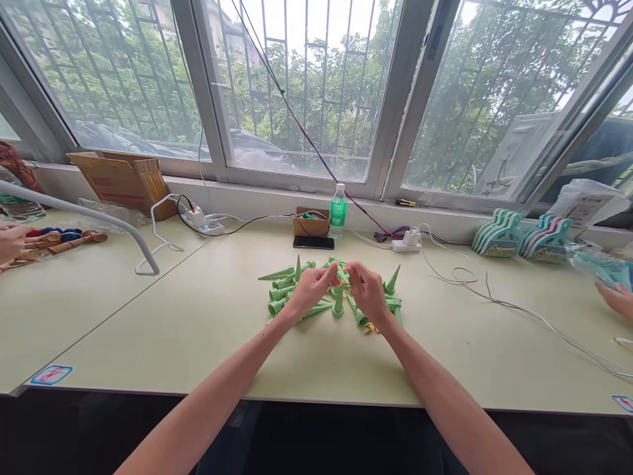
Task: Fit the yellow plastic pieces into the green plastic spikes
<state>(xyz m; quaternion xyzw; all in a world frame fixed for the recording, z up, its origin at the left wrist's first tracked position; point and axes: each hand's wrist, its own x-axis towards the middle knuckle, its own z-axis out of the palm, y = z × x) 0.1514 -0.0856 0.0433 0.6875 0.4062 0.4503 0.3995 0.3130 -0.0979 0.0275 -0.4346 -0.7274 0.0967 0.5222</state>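
Above the middle of a loose pile, my left hand [312, 287] pinches a green plastic piece [341, 273], seemingly a plant watering spike. My right hand [366, 289] is closed close against the piece's other side; what its fingertips grip is too small to make out. Around both hands lie several green plastic spikes [279, 293], some on their sides with hollow ends showing. One cone-shaped spike [337, 305] stands upright between my wrists, and another spike [392, 280] stands tilted at the right. Small yellowish pieces [370, 328] lie by my right wrist.
Behind the pile are a phone [313, 243], a small cardboard box [311, 225] and a water bottle [338, 211]. Cables and a power strip [406, 246] lie right, near green hangers [497, 232]. Other people's hands [616, 300] show at both edges; a grey bar [99, 214] crosses left.
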